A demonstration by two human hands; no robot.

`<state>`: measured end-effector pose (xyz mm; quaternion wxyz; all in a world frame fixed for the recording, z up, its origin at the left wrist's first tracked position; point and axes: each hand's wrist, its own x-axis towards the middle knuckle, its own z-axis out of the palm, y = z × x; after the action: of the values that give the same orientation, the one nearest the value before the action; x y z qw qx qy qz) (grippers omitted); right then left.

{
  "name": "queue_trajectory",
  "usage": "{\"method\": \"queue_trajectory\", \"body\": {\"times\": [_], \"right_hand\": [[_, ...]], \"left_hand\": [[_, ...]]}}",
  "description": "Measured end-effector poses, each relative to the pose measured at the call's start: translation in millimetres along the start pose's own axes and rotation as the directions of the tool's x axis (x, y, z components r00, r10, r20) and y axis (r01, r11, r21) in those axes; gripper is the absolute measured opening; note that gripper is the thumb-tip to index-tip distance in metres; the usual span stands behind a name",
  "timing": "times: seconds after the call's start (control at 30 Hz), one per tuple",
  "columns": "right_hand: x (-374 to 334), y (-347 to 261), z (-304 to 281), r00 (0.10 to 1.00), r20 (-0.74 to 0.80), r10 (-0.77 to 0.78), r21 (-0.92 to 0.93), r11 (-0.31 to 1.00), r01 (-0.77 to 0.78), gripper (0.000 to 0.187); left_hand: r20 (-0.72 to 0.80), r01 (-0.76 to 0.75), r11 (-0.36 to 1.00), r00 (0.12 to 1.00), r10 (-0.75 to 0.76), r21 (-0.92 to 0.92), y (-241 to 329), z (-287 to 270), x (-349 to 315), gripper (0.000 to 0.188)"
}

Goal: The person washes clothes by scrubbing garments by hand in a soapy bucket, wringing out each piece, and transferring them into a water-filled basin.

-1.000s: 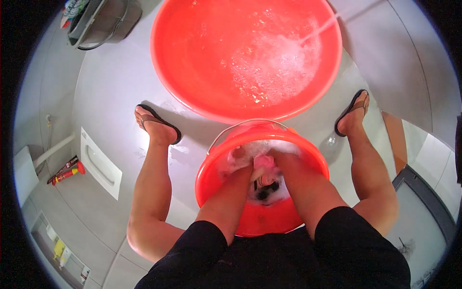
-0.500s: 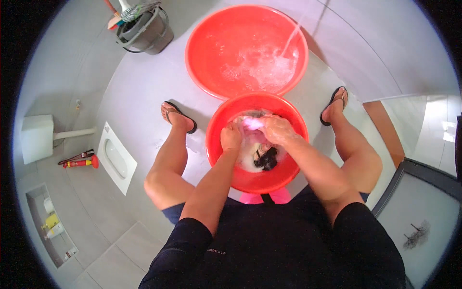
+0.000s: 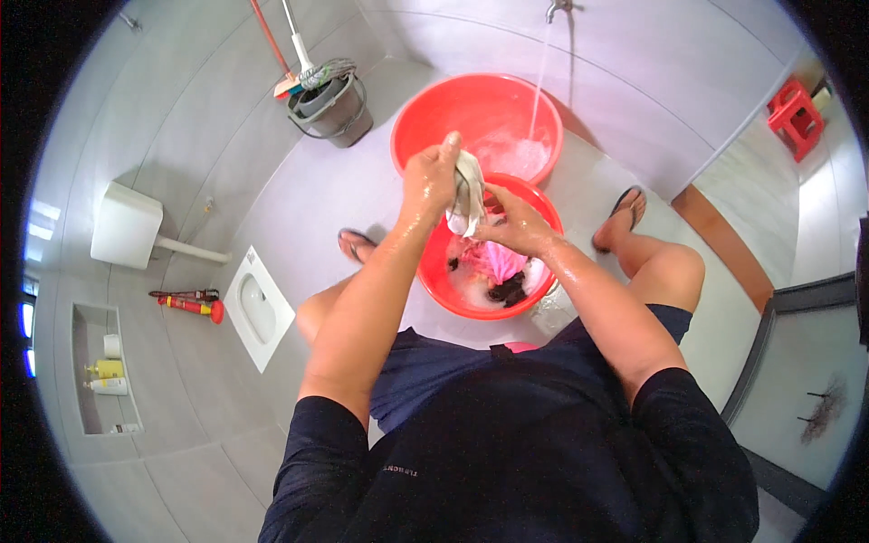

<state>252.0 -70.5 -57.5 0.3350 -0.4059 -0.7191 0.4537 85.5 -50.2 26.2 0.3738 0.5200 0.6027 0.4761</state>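
Observation:
A wet off-white cloth (image 3: 466, 195), bunched up, is held above the small red basin (image 3: 434, 288); whether it is a sock or another garment I cannot tell. My left hand (image 3: 429, 184) is closed on its upper left side. Beside its lower right edge is my right hand (image 3: 518, 224), fingers and thumb apart; whether they touch the cloth is unclear. In the basin below, a bright pink cloth (image 3: 501, 262) and a black cloth (image 3: 509, 290) lie in sudsy water.
Behind stands a larger red basin (image 3: 425, 100), with water running into it from a wall tap (image 3: 558, 9). A grey mop bucket (image 3: 339, 118) is at the back left. A squat toilet (image 3: 260, 308) lies left; a red stool (image 3: 797, 118) stands far right.
Both hands have risen out of the small basin, bringing up the off-white cloth. The view has tilted up, showing the tap and the pink cloth in the basin.

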Motion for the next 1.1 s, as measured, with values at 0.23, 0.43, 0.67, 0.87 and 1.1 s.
{"method": "queue_trajectory", "body": {"times": [0.23,0.43,0.67,0.87,1.1], "right_hand": [[5,-12,0,0.961,-0.275,-0.021,0.083,0.996,0.046,0.050],[19,58,-21,0.860,-0.392,0.327,0.264,0.935,-0.235,0.013],[21,18,-47,0.916,-0.297,0.269,0.518,0.851,-0.083,0.012],[54,32,-102,0.933,-0.210,0.293,0.020,0.955,-0.295,0.018],[76,33,-50,0.972,0.233,0.024,-0.034,0.999,-0.016,0.048]], "left_hand": [[0.059,-0.008,0.994,0.998,0.001,0.113,-18,3,14,0.046],[0.202,0.047,0.919,0.970,-0.136,0.392,-119,11,12,0.044],[0.581,-0.454,0.805,0.796,0.172,0.383,-148,-22,13,0.035],[0.469,-0.303,0.885,0.876,0.112,0.355,-123,-56,44,0.021],[0.483,0.081,0.993,0.875,-0.030,-0.086,-81,-25,54,0.027]]}}
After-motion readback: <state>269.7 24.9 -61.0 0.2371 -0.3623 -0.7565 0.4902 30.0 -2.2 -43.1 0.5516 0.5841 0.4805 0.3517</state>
